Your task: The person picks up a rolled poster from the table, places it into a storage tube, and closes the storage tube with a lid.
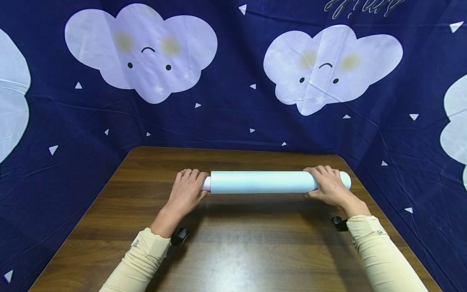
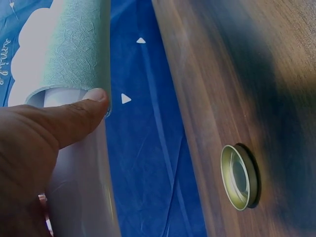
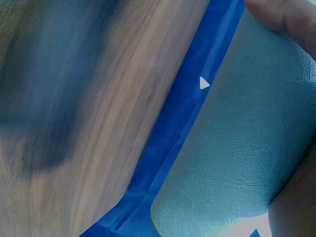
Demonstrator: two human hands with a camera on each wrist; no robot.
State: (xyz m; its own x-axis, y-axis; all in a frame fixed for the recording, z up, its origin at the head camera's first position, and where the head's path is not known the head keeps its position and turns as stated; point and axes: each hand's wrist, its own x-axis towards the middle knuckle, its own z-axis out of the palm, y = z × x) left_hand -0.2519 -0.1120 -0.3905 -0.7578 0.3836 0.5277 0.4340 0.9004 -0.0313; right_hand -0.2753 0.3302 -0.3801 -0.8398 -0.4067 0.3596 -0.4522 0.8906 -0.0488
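Observation:
A long light-blue tube (image 1: 259, 181) with a creased, leathery surface is held level above the table. A narrower whitish tube or roll (image 2: 81, 182) sticks out of its left end. My left hand (image 1: 188, 187) grips that whitish piece, the thumb touching the blue rim in the left wrist view. My right hand (image 1: 330, 186) grips the blue tube near its right end, fingers over the top and thumb on the near side. In the left wrist view, a shallow round gold metal cap (image 2: 240, 177) stands on the table. I do not see it in the head view.
The brown wooden table (image 1: 233, 239) has rounded far corners. Behind it and at its sides hangs a dark blue cloth (image 1: 233, 117) printed with clouds and small white triangles. A black wrist strap piece (image 1: 180, 236) is under the left wrist, and a similar one (image 1: 339, 224) under the right.

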